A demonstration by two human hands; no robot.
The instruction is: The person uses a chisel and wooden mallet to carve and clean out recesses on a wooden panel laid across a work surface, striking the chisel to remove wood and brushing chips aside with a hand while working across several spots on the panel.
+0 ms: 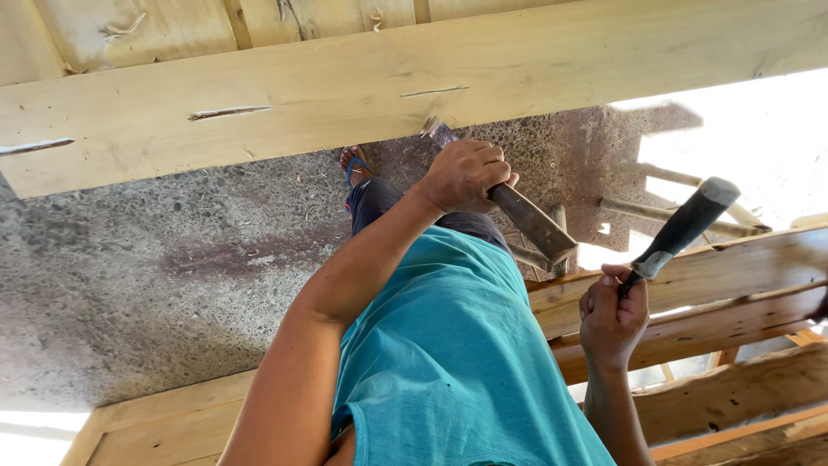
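Fingers of the left hand (pixel 466 175) grip a chisel (pixel 526 216); right hand (pixel 612 315) clasps a hammer (pixel 681 231).

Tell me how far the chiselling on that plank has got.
Done: three slots already show in the plank. In hand: the left hand sets the chisel at the plank's lower edge, while the right hand holds the hammer raised. Left: that spot shows only chipped wood so far.
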